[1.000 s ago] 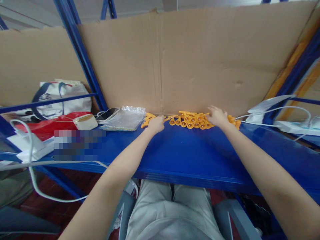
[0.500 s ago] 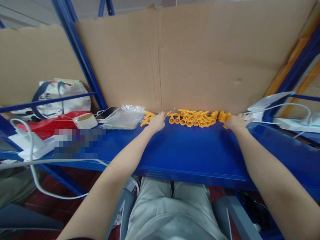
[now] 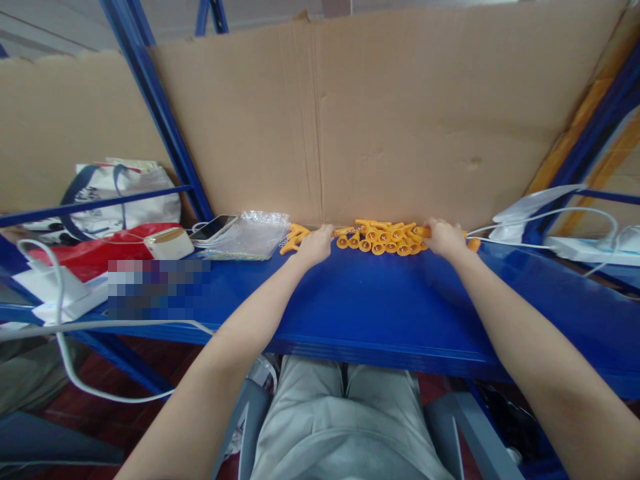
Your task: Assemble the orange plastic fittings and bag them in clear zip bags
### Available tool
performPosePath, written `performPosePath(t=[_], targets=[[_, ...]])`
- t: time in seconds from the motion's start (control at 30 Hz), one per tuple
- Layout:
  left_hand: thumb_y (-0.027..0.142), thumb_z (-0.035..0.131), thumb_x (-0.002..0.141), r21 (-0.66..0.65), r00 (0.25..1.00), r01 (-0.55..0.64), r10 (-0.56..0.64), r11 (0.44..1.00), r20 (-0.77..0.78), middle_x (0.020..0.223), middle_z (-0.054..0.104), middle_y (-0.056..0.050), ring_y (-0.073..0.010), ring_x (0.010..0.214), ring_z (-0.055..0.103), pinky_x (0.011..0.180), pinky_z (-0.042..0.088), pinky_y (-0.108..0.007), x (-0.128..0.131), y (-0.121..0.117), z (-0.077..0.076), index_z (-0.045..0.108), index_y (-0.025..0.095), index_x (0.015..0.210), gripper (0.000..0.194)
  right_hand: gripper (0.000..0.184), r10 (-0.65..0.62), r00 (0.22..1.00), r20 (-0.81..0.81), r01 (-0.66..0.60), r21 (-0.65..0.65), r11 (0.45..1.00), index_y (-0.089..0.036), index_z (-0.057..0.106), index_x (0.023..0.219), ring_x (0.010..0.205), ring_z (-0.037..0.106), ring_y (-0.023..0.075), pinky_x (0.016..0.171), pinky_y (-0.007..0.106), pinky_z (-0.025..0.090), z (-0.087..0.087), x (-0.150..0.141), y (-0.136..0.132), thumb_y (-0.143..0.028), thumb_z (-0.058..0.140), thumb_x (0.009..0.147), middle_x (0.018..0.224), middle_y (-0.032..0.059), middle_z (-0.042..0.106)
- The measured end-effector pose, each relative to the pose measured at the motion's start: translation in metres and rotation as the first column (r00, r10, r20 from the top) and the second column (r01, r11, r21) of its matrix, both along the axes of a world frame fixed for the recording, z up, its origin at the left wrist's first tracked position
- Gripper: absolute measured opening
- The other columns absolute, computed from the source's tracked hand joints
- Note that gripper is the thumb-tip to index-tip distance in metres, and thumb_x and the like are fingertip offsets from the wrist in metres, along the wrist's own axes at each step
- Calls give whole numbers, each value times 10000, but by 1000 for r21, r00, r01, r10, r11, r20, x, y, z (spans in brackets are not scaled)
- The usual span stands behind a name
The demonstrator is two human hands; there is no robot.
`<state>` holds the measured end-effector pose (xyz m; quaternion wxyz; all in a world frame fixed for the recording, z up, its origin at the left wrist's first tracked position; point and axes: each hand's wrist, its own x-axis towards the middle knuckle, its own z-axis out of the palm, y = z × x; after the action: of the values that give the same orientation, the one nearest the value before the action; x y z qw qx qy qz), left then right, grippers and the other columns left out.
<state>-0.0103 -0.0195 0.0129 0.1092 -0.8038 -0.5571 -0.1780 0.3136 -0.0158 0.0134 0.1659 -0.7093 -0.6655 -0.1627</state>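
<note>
Along the back of the blue shelf lies a row of small yellow plastic horn-shaped pieces [image 3: 383, 238], stacked with their round openings toward me. My left hand [image 3: 316, 245] rests at the row's left end with its fingers curled; what is in them is hidden. Just left of it are more yellow pieces [image 3: 295, 239] with metal chain beside them. At the row's right end my right hand [image 3: 447, 239] has its fingers closed around a yellow horn-shaped piece [image 3: 423, 231], whose end sticks out leftward by the stack. Another yellow piece [image 3: 473, 245] shows past its right side.
Clear plastic bags [image 3: 250, 237] and a phone [image 3: 215, 229] lie left of my left hand. Farther left are a white case [image 3: 170, 244], a red bag [image 3: 95, 252] and a white cable [image 3: 60, 293]. A cardboard sheet [image 3: 390, 120] stands behind; white cables [image 3: 515, 244] run at right.
My right hand went right to the separate yellow pieces, then came back left to the stack with one. My left hand has stayed almost still at the left end.
</note>
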Motion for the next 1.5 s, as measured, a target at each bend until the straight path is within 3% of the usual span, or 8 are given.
performPosePath(t=[0.13, 0.3, 0.47, 0.7, 0.83, 1.03, 1.2, 1.5], targets=[[201, 422, 996, 6, 998, 54, -54, 999, -14, 1255, 660, -107, -259, 1164, 644, 938, 503, -357, 1, -1, -1, 558, 198, 1202, 247, 348, 364, 926, 100, -372, 76, 925, -222, 665, 1154, 1153, 618, 328, 1079, 715, 267, 2, -27, 0, -177, 532, 836, 1195, 124, 683], [185, 439, 985, 26, 994, 103, -103, 994, -22, 1237, 667, -116, -262, 1150, 651, 937, 509, -366, 2, 0, -3, 569, 182, 1193, 246, 341, 557, 824, 106, -563, 29, 826, -232, 661, 1210, 1195, 607, 307, 1096, 690, 277, -1, -59, -8, -219, 515, 903, 1240, 118, 686], [172, 457, 967, 37, 991, 130, -129, 991, -22, 1209, 680, -102, -248, 1134, 657, 945, 512, -358, 1, 4, -6, 589, 194, 1149, 225, 360, 566, 820, 80, -570, 33, 821, -251, 649, 1257, 1243, 589, 314, 1086, 634, 342, -5, -68, -11, -243, 524, 920, 1329, 100, 659], [172, 459, 962, 42, 990, 141, -139, 989, -39, 1227, 679, -100, -243, 1135, 654, 954, 515, -364, 0, 6, -7, 601, 190, 1162, 245, 351, 557, 831, 14, -557, 43, 830, -200, 656, 1239, 1227, 599, 335, 1065, 600, 395, -7, -63, -7, -253, 559, 906, 1288, 140, 675], [165, 469, 958, 34, 989, 141, -140, 989, -41, 1235, 672, -94, -234, 1149, 646, 963, 504, -345, 1, 5, -6, 604, 196, 1163, 247, 320, 593, 805, 32, -593, 76, 801, -231, 666, 1205, 1194, 610, 316, 1052, 585, 415, -10, -63, -5, -248, 558, 904, 1235, 109, 697], [169, 406, 983, 56, 964, 259, -254, 964, -84, 1202, 657, -109, -232, 1135, 642, 952, 498, -337, 10, -5, -4, 602, 170, 1179, 277, 340, 685, 729, -4, -682, 82, 727, -148, 666, 1211, 1161, 605, 307, 999, 513, 479, -10, -74, -10, -186, 529, 902, 1194, 171, 668], [152, 388, 983, 73, 958, 279, -273, 958, -85, 1248, 639, -130, -246, 1147, 638, 914, 524, -357, 15, -12, -2, 596, 157, 1208, 306, 387, 731, 682, -24, -723, 129, 679, -210, 638, 1278, 1188, 585, 292, 1001, 514, 486, -11, -77, -10, -173, 523, 911, 1215, 133, 658], [137, 398, 967, 55, 961, 263, -257, 963, -98, 1242, 663, -124, -249, 1144, 650, 934, 523, -356, 16, -13, -1, 617, 159, 1213, 330, 399, 730, 684, -18, -723, 116, 681, -221, 648, 1279, 1152, 601, 292, 974, 516, 502, -12, -76, -10, -162, 517, 907, 1182, 124, 661]])
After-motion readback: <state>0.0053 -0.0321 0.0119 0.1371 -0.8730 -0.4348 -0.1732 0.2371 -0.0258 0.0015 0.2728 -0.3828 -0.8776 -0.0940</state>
